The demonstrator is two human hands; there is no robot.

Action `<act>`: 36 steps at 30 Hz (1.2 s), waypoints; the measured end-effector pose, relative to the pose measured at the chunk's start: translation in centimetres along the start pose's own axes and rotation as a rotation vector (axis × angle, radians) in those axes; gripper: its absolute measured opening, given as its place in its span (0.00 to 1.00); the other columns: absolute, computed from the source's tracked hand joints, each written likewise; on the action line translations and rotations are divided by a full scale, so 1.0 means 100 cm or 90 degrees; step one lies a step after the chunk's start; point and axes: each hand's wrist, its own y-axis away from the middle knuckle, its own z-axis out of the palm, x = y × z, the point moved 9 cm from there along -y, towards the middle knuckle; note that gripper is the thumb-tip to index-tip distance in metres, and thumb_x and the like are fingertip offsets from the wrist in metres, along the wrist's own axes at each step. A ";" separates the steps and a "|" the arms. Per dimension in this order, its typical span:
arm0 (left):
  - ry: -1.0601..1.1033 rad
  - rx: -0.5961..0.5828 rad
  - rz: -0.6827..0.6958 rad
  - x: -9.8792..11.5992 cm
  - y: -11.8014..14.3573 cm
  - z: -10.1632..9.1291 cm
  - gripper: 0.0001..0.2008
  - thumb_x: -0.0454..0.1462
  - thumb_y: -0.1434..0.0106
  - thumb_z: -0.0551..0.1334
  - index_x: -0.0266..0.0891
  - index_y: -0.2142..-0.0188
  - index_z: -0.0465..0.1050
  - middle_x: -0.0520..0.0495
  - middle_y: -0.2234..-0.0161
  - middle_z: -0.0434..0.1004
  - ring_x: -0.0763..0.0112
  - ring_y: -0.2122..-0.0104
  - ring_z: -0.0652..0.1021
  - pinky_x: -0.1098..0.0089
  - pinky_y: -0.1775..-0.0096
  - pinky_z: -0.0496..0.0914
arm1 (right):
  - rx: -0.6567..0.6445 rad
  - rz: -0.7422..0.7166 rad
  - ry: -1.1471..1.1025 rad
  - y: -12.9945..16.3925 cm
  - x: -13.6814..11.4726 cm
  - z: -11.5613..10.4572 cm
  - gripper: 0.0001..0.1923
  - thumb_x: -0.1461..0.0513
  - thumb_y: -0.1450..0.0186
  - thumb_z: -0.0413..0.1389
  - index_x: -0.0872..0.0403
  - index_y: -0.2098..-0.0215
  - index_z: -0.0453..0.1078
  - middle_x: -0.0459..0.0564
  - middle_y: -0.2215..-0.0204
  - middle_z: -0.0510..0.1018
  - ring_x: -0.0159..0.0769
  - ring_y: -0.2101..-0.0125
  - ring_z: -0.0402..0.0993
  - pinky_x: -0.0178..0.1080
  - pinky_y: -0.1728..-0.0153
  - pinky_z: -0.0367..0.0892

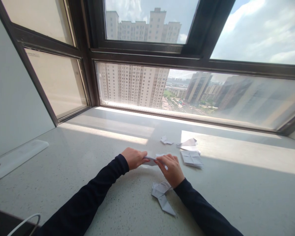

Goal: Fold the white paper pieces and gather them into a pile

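Observation:
Between my two hands is a folded piece of white paper point(151, 161), held just above the speckled white sill. My left hand point(134, 158) pinches its left end with thumb and fingers. On the other end, my right hand point(170, 168) grips with thumb and fingertips, covering part of the paper. Below my right hand lies a folded paper shape point(162, 196) with angled points. Beyond that hand, to the right, sits a squarish folded paper piece point(191, 158). A pointed folded paper point(188, 143) and a small folded paper point(166, 140) lie farther back.
The speckled sill point(113, 203) runs up to a dark window frame point(147, 59). A long white device point(17, 159) lies at the left by the wall. A white cable point(26, 223) loops at the lower left. Sunlight falls in bright patches on the sill.

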 end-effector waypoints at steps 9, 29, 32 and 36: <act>0.087 0.079 -0.033 -0.007 0.002 -0.014 0.21 0.50 0.42 0.40 0.41 0.69 0.64 0.50 0.80 0.70 0.71 0.78 0.71 0.76 0.78 0.57 | -0.166 0.126 -0.213 -0.002 0.053 -0.019 0.17 0.52 0.44 0.46 0.55 0.72 0.69 0.48 0.78 0.73 0.32 0.76 0.66 0.35 0.74 0.60; 0.133 0.016 -0.084 -0.008 -0.001 0.012 0.27 0.52 0.43 0.37 0.40 0.75 0.67 0.49 0.81 0.69 0.70 0.78 0.70 0.74 0.77 0.56 | -0.358 0.355 0.104 0.064 0.194 -0.046 0.11 0.55 0.50 0.50 0.53 0.78 0.69 0.49 0.79 0.74 0.38 0.75 0.69 0.38 0.73 0.59; 0.172 0.010 -0.048 0.008 -0.001 0.010 0.26 0.55 0.46 0.40 0.40 0.74 0.67 0.50 0.79 0.68 0.71 0.76 0.69 0.74 0.76 0.58 | -0.326 0.337 0.268 0.062 0.184 -0.056 0.11 0.54 0.49 0.49 0.51 0.74 0.69 0.50 0.70 0.74 0.43 0.65 0.67 0.43 0.68 0.57; 0.204 0.009 0.062 0.043 0.002 0.008 0.27 0.58 0.51 0.45 0.39 0.75 0.66 0.49 0.73 0.67 0.68 0.70 0.69 0.73 0.73 0.60 | -0.321 0.342 0.354 0.062 0.175 -0.064 0.13 0.53 0.47 0.48 0.52 0.72 0.67 0.51 0.65 0.72 0.44 0.61 0.64 0.44 0.67 0.56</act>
